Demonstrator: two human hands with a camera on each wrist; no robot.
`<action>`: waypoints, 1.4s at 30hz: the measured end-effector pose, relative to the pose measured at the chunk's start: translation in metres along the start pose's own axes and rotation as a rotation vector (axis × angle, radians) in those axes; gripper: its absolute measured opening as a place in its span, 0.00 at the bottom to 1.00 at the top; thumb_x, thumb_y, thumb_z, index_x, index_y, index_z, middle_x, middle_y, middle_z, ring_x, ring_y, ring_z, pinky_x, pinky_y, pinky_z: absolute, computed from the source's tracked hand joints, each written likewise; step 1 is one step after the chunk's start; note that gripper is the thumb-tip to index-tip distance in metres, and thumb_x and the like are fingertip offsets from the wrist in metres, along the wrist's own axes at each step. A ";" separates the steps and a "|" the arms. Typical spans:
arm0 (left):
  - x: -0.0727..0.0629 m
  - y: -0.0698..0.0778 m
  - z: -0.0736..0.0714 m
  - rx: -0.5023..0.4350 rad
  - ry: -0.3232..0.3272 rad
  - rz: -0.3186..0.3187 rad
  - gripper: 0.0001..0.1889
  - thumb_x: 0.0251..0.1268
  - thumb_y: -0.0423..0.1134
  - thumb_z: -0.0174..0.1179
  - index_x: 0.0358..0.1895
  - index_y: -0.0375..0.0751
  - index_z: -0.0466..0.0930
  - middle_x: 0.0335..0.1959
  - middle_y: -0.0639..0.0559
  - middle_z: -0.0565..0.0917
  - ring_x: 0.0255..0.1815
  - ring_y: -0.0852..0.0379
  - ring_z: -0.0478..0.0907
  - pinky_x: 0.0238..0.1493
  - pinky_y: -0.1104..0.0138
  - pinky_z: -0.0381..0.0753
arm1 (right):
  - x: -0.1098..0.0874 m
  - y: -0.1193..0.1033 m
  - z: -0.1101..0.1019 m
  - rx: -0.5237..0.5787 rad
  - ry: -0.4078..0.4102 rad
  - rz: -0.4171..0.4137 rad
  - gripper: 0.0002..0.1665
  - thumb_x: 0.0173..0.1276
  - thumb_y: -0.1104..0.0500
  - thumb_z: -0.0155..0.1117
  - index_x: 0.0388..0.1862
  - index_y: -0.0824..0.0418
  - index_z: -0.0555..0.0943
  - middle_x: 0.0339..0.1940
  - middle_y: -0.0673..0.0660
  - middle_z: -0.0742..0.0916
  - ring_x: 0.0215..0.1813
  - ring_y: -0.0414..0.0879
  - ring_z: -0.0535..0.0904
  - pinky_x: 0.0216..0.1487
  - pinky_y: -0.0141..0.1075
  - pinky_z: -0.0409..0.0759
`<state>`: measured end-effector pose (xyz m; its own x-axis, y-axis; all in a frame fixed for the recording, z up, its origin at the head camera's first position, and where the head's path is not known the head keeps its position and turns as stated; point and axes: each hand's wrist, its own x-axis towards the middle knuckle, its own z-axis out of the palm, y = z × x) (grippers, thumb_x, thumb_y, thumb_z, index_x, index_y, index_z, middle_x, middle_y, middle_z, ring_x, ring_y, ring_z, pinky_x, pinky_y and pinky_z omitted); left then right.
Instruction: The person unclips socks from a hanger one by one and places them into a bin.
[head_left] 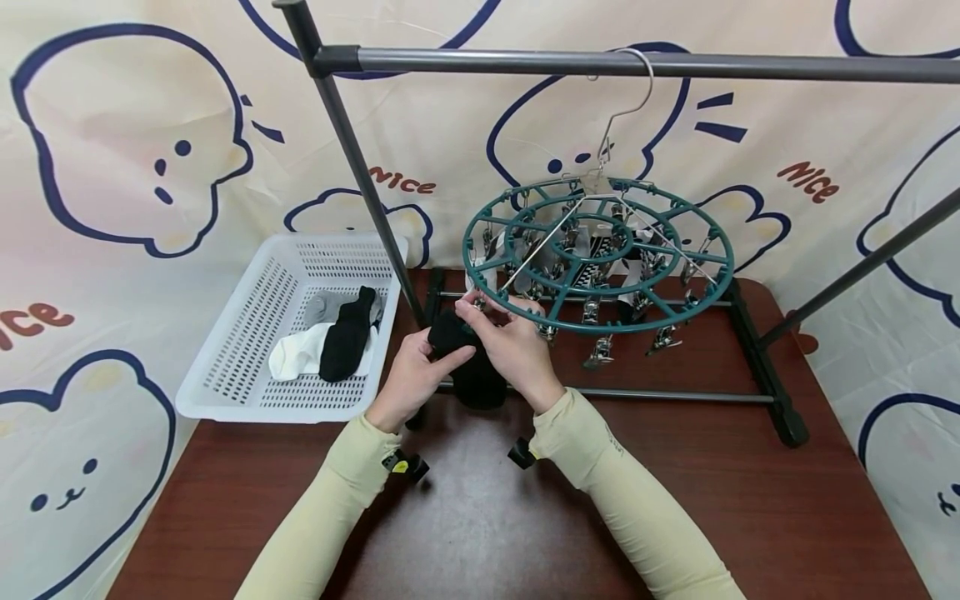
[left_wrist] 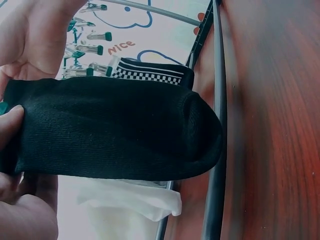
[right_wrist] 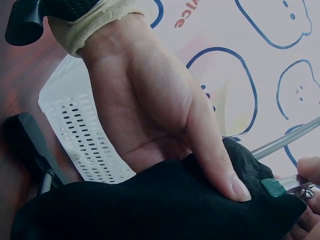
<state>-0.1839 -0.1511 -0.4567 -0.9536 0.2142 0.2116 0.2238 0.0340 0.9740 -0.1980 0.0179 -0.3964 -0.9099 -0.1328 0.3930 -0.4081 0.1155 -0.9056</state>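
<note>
A black sock (head_left: 480, 383) hangs at the near left edge of a round green clip hanger (head_left: 724, 267). My left hand (head_left: 412, 379) grips the sock near its cuff, its thumb lying along the fabric. My right hand (head_left: 519, 343) is at the hanger's rim, fingertips pinching a metal clip (right_wrist: 274, 187) with a green tip. That clip's tip lies over the sock's cuff in the right wrist view. The sock's toe points down, and in the left wrist view the sock (left_wrist: 115, 130) spreads flat beyond the fingers.
A white perforated basket (head_left: 225, 400) at the left holds black, white and grey socks (head_left: 345, 337). The hanger's hook (head_left: 637, 104) is over a grey rack bar (head_left: 465, 61). A checkered black-and-white sock (left_wrist: 150, 72) and other pieces hang from it. The rack's legs stand on the brown table (head_left: 675, 500).
</note>
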 end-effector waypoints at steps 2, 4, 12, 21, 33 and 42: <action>0.000 0.000 0.000 0.004 0.002 0.003 0.12 0.71 0.35 0.67 0.53 0.34 0.85 0.41 0.55 0.88 0.38 0.60 0.79 0.40 0.69 0.80 | 0.000 0.000 0.000 0.010 0.002 -0.002 0.10 0.73 0.54 0.71 0.41 0.61 0.90 0.34 0.57 0.92 0.40 0.44 0.87 0.46 0.36 0.82; 0.000 0.000 0.000 0.005 0.002 0.002 0.12 0.71 0.35 0.67 0.54 0.34 0.85 0.43 0.54 0.88 0.40 0.61 0.80 0.42 0.69 0.82 | 0.000 0.000 0.000 0.025 0.002 -0.006 0.10 0.73 0.56 0.70 0.42 0.62 0.90 0.36 0.59 0.93 0.44 0.46 0.89 0.49 0.38 0.84; 0.000 0.001 0.000 0.011 -0.003 -0.016 0.12 0.70 0.34 0.67 0.53 0.33 0.85 0.48 0.45 0.89 0.46 0.60 0.85 0.45 0.67 0.85 | -0.001 -0.002 0.001 0.093 0.004 -0.029 0.13 0.75 0.59 0.67 0.47 0.68 0.89 0.40 0.65 0.92 0.45 0.54 0.92 0.54 0.39 0.86; -0.002 0.004 -0.002 0.094 -0.070 -0.057 0.13 0.71 0.38 0.68 0.55 0.39 0.86 0.50 0.44 0.89 0.48 0.59 0.85 0.48 0.67 0.84 | 0.000 -0.001 -0.002 0.136 0.024 -0.049 0.14 0.75 0.60 0.68 0.50 0.69 0.88 0.39 0.66 0.92 0.44 0.56 0.91 0.54 0.40 0.86; -0.018 0.036 -0.020 0.367 -0.169 -0.045 0.08 0.69 0.41 0.70 0.48 0.47 0.88 0.43 0.54 0.90 0.42 0.60 0.85 0.46 0.64 0.83 | 0.001 -0.001 -0.004 0.020 0.051 -0.042 0.10 0.71 0.56 0.72 0.43 0.63 0.90 0.36 0.61 0.92 0.39 0.52 0.87 0.44 0.46 0.82; -0.027 0.071 -0.057 0.464 -0.058 -0.041 0.09 0.74 0.44 0.66 0.47 0.44 0.86 0.35 0.51 0.87 0.32 0.59 0.78 0.37 0.68 0.78 | 0.002 0.000 -0.004 0.049 0.044 -0.014 0.12 0.71 0.55 0.73 0.43 0.63 0.90 0.38 0.62 0.91 0.39 0.57 0.86 0.43 0.48 0.83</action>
<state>-0.1535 -0.2098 -0.3885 -0.9537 0.2571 0.1561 0.2652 0.4740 0.8396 -0.1998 0.0216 -0.3954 -0.9070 -0.0910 0.4112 -0.4174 0.0650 -0.9064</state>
